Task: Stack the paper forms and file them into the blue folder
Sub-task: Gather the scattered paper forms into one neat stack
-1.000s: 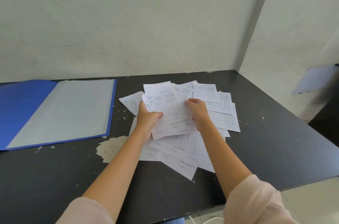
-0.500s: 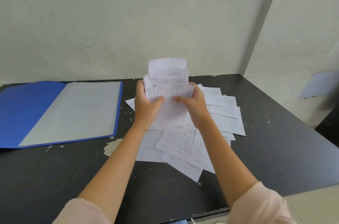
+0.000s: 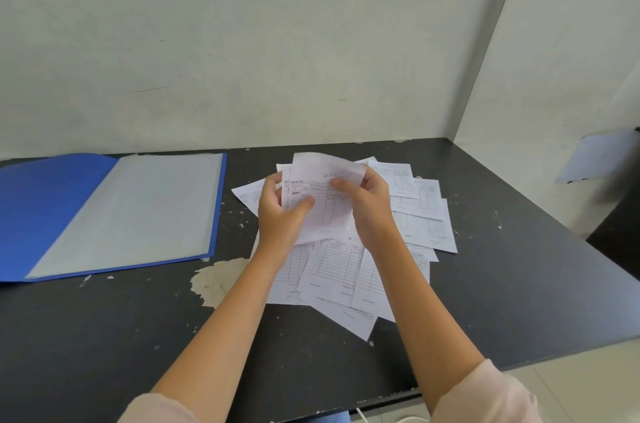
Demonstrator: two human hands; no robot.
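Observation:
A small bundle of white printed forms (image 3: pixel 323 201) is held upright above the table, its top edge curling forward. My left hand (image 3: pixel 280 215) grips its left side and my right hand (image 3: pixel 369 204) grips its right side. Under and around the hands, several loose forms (image 3: pixel 346 270) lie fanned out on the black table (image 3: pixel 519 284). The blue folder (image 3: pixel 45 208) lies open at the left, showing its clear inner sleeve (image 3: pixel 138 208). The hands are well to the right of it.
A pale patch of chipped surface (image 3: pixel 216 279) sits between the folder and the papers. Walls close the table at the back and right. The table's front edge (image 3: pixel 381 400) runs near my sleeves. A sheet (image 3: pixel 602 154) is on the right wall.
Both hands lifted a few forms off the pile and stood them upright. Since half a second ago the bundle has come lower and its top has bent over.

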